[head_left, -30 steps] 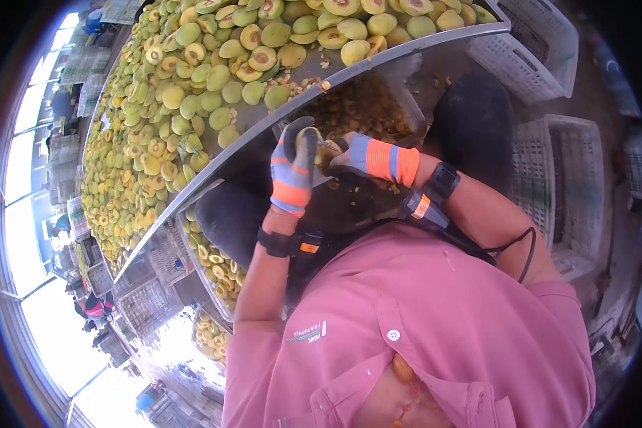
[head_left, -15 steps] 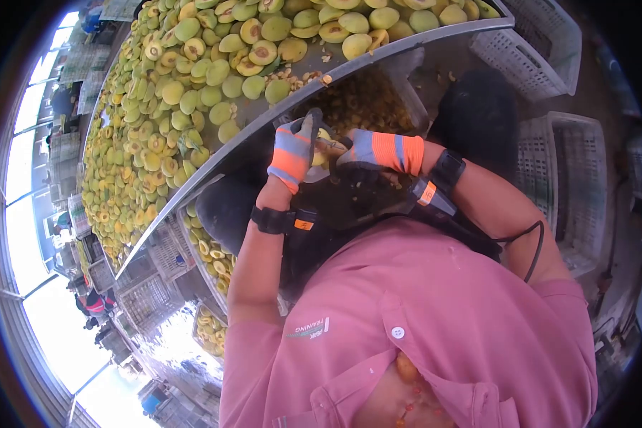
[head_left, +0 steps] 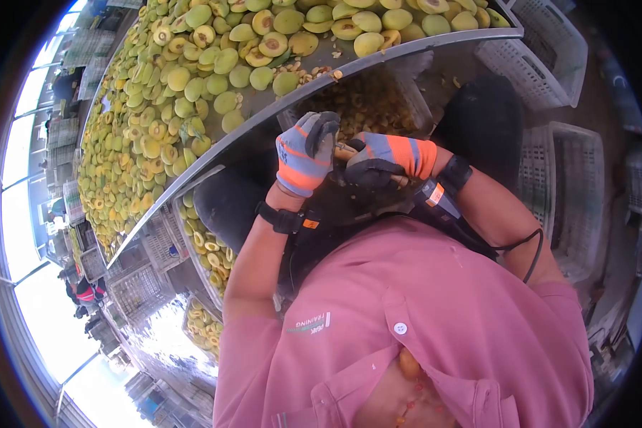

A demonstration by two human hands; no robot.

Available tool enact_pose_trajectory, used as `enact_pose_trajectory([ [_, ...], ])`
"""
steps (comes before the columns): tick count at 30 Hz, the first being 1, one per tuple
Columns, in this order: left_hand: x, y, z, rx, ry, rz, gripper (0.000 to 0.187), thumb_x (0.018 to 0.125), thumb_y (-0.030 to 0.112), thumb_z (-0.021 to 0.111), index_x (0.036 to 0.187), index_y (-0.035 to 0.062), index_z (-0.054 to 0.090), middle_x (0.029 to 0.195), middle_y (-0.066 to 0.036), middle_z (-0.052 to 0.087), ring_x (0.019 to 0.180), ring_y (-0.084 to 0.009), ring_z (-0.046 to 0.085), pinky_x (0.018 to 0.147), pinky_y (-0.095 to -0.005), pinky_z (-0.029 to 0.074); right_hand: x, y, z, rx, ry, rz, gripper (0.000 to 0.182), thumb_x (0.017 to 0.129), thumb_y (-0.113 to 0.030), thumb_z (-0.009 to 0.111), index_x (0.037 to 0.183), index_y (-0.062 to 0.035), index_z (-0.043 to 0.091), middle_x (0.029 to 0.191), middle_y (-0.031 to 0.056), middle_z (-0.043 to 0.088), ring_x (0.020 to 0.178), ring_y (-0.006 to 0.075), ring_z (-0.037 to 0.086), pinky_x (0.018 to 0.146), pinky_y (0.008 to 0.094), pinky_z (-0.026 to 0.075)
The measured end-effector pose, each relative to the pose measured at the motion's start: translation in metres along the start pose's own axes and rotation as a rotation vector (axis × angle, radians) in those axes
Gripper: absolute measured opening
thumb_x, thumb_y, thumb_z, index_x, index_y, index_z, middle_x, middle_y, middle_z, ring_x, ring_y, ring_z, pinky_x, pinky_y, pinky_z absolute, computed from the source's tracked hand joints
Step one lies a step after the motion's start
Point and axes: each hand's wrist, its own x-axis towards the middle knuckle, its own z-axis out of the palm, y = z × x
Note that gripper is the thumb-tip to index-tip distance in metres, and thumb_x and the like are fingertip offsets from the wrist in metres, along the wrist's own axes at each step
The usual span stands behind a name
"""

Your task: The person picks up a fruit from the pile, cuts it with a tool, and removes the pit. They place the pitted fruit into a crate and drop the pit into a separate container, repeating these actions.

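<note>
My left hand (head_left: 307,153), in a grey and orange glove with dark fingertips, is curled closed in front of my lap. Whatever sits inside its fingers is hidden from me. Close beside it, my right hand (head_left: 386,160), gloved the same way, wraps round a thin wooden-handled tool (head_left: 402,181). The handle's butt shows below the fist; its front part points at the left hand, and its tip is hidden. Beyond both hands, a metal-edged table holds a heap of yellow-green stone fruit (head_left: 226,61), many halved, some with pits showing.
The table's metal rim (head_left: 278,105) curves just past my hands. Under it is a container of brownish pits and scraps (head_left: 367,107). White plastic crates (head_left: 574,200) stand at right. A crate of fruit halves (head_left: 210,246) is by my left knee. Another person (head_left: 85,291) is far left.
A yellow fruit piece seen between my hands earlier is now out of sight. My left fingers have curled inward, and my right hand has turned, exposing the handle's butt.
</note>
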Motion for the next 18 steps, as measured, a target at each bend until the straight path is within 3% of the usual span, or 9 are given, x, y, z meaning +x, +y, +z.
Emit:
enact_pose_trajectory([
  [2, 0.0, 0.011, -0.009, -0.006, -0.115, -0.013, 0.019, 0.093, 0.013, 0.054, 0.101, -0.0002, 0.064, 0.09, -0.007, 0.065, 0.08, -0.0134, 0.06, 0.071, -0.0269, 0.049, -0.002, 0.003, 0.005, 0.179, -0.045, -0.013, 0.012, 0.09, -0.011, 0.06, 0.094, -0.0009, 0.065, 0.071, -0.0029, 0.058, 0.057, 0.0058, 0.051, 0.053, 0.0223, 0.042],
  [5, 0.0, 0.008, -0.01, -0.208, -0.139, -0.179, 0.018, 0.093, 0.012, 0.054, 0.101, -0.0004, 0.064, 0.091, -0.005, 0.064, 0.081, -0.0123, 0.059, 0.071, -0.0264, 0.049, -0.001, 0.001, 0.009, 0.173, -0.02, -0.051, 0.014, 0.091, -0.013, 0.059, 0.094, 0.0, 0.064, 0.076, -0.002, 0.059, 0.056, 0.0046, 0.051, 0.05, 0.0217, 0.041],
  [8, -0.007, 0.026, -0.009, -0.378, 0.118, -0.317, 0.015, 0.09, 0.008, 0.058, 0.102, -0.0005, 0.062, 0.09, -0.007, 0.063, 0.081, -0.0155, 0.061, 0.073, -0.0268, 0.049, 0.003, -0.013, 0.018, 0.394, -0.039, 0.069, 0.015, 0.091, -0.013, 0.059, 0.096, -0.0006, 0.064, 0.075, -0.0007, 0.059, 0.055, 0.005, 0.05, 0.048, 0.0216, 0.04],
  [11, -0.017, 0.027, -0.003, -0.428, 0.16, -0.379, 0.016, 0.094, 0.012, 0.055, 0.102, -0.0003, 0.062, 0.088, -0.003, 0.061, 0.08, -0.0101, 0.056, 0.071, -0.024, 0.046, 0.002, -0.021, 0.028, 0.794, -0.089, 0.279, 0.016, 0.092, -0.015, 0.058, 0.098, -0.0014, 0.065, 0.075, -0.0001, 0.06, 0.052, 0.0062, 0.05, 0.046, 0.022, 0.04],
  [14, -0.021, 0.021, -0.003, -0.507, 0.076, -0.449, 0.019, 0.096, 0.016, 0.053, 0.101, -0.0005, 0.062, 0.086, -0.004, 0.061, 0.079, -0.0093, 0.055, 0.07, -0.0237, 0.046, 0.004, -0.015, 0.019, 0.21, -0.046, 0.133, 0.018, 0.093, -0.016, 0.057, 0.1, -0.0021, 0.064, 0.079, 0.0007, 0.061, 0.057, 0.0069, 0.052, 0.051, 0.0216, 0.043],
  [17, -0.013, 0.016, -0.008, -0.459, -0.052, -0.381, 0.02, 0.096, 0.018, 0.053, 0.1, -0.0004, 0.061, 0.085, -0.004, 0.061, 0.078, -0.0099, 0.056, 0.07, -0.0251, 0.047, -0.004, -0.029, 0.015, -0.13, -0.079, -0.211, 0.019, 0.092, -0.018, 0.058, 0.101, -0.0018, 0.065, 0.084, 0.001, 0.062, 0.067, 0.0061, 0.055, 0.058, 0.0217, 0.045],
  [18, -0.01, 0.017, -0.01, -0.429, -0.098, -0.343, 0.02, 0.096, 0.018, 0.053, 0.099, -0.0003, 0.061, 0.085, -0.004, 0.061, 0.078, -0.0102, 0.056, 0.07, -0.0255, 0.047, -0.003, -0.019, 0.013, 0.007, -0.079, -0.099, 0.02, 0.092, -0.018, 0.058, 0.101, -0.0019, 0.065, 0.085, 0.0012, 0.062, 0.069, 0.0062, 0.055, 0.06, 0.0219, 0.046],
])
